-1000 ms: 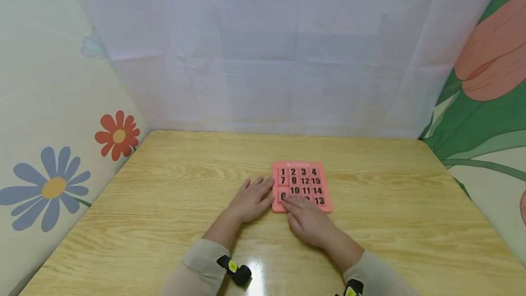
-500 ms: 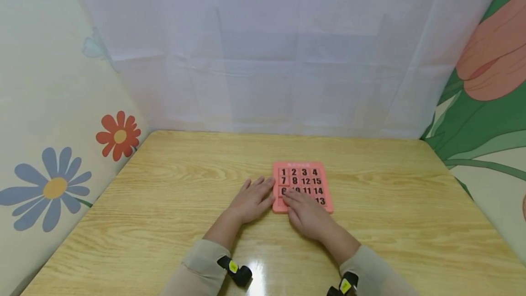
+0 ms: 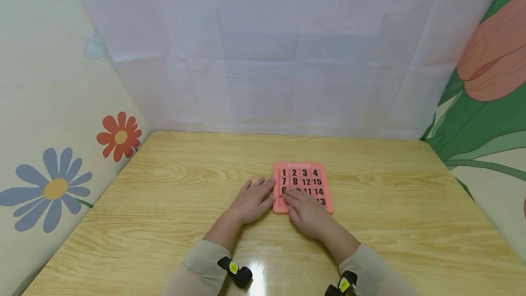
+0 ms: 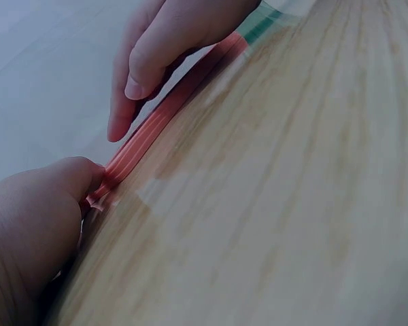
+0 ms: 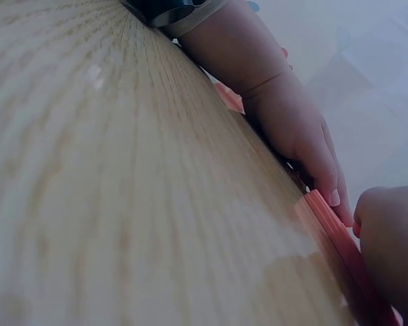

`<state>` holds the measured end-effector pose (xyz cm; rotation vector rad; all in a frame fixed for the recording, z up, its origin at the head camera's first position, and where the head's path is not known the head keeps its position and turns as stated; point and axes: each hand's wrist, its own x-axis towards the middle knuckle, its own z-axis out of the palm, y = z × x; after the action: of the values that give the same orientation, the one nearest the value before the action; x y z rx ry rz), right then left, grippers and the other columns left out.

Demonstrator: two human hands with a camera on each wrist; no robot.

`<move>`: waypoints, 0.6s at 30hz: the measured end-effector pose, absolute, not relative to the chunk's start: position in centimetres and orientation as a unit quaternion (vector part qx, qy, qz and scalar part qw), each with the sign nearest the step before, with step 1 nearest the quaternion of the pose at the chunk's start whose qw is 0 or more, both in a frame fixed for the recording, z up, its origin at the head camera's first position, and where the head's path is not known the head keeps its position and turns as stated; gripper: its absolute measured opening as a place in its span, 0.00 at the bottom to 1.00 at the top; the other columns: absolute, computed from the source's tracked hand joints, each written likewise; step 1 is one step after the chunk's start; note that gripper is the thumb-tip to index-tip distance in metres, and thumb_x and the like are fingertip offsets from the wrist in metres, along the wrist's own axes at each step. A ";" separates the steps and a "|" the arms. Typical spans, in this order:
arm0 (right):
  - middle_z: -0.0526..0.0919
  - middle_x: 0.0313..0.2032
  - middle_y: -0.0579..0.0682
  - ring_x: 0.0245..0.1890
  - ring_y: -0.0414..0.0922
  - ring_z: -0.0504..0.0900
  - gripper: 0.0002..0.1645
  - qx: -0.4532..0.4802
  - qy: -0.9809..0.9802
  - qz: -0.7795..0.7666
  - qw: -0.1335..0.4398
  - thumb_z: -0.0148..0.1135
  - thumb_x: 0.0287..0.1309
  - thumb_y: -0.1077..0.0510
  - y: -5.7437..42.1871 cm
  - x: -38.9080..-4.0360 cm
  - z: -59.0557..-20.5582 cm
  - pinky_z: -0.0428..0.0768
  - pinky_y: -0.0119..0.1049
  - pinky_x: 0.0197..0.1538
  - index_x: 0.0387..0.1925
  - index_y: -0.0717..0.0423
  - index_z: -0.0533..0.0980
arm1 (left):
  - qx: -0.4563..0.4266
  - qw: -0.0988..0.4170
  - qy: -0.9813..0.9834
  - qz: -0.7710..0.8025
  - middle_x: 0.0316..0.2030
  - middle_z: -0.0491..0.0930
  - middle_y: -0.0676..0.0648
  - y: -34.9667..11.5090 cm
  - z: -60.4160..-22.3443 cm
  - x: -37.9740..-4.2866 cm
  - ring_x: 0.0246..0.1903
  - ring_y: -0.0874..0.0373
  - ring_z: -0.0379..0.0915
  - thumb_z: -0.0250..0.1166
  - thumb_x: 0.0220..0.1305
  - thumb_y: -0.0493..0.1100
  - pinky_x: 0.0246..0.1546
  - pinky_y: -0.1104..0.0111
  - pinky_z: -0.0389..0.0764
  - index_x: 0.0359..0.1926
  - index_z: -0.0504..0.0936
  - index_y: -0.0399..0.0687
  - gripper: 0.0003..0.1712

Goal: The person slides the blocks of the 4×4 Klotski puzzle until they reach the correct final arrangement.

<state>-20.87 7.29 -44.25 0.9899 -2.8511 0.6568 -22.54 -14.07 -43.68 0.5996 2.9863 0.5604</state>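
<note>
At far left, a cream wall panel with painted flowers [image 3: 28, 104]. Next along, resting on the yellow wood-grain tabletop [image 3: 164, 200], the left hand [image 3: 249, 202]: fingers slightly spread, nothing pinched, touching the left edge of a flat, coral-pink, plastic-looking number board [image 3: 302, 165], apparently to steady it. Lying flat near the middle of the tabletop, right way up to the head view. Down its left column, 1, 7 and a pink square tile marked 6 [image 3: 283, 190], now in the third row; a second ago in the bottom row, with a gap above. Hardly any shift in the last half second. Judging by that, free space passed down to the pink recess [image 3: 281, 204] in the lower-left corner, with room there for a neighbouring tile. Reaching over the lower rows, the right hand [image 3: 310, 214]: fingers straight and pressed together, pinching nothing, fingertips beside the tile marked 6; cannot tell how hard they press. Hidden beneath, most of the bottom row, with 13 partly showing at its right end.
</note>
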 end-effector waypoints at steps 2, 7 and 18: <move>0.71 0.69 0.54 0.71 0.54 0.67 0.26 0.317 -0.923 0.215 0.024 0.46 0.72 0.53 7.4 -20.8 -44.2 0.64 0.50 0.73 0.66 0.57 0.71 | 0.194 0.025 0.964 0.179 0.74 0.59 0.48 -14.0 -43.7 -22.5 0.76 0.47 0.49 0.47 0.75 0.55 0.77 0.48 0.42 0.74 0.59 0.46 0.33; 0.69 0.70 0.52 0.71 0.53 0.66 0.26 0.303 -0.929 0.211 0.019 0.46 0.72 0.52 8.0 -20.4 -44.2 0.63 0.49 0.74 0.67 0.55 0.70 | 0.191 0.026 0.964 0.181 0.74 0.59 0.49 -14.0 -43.7 -22.5 0.76 0.48 0.49 0.46 0.75 0.56 0.77 0.48 0.42 0.75 0.59 0.47 0.33; 0.72 0.67 0.53 0.69 0.53 0.69 0.25 0.293 -0.932 0.209 0.031 0.49 0.70 0.53 9.7 -19.0 -43.9 0.64 0.51 0.73 0.65 0.55 0.72 | 0.193 0.021 0.964 0.181 0.74 0.60 0.48 -14.0 -43.7 -22.5 0.76 0.47 0.49 0.47 0.75 0.55 0.77 0.48 0.43 0.74 0.59 0.46 0.33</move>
<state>-19.00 9.74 -43.93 0.9042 -2.8736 0.6426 -22.51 -14.02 -43.66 0.5972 2.9891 0.5609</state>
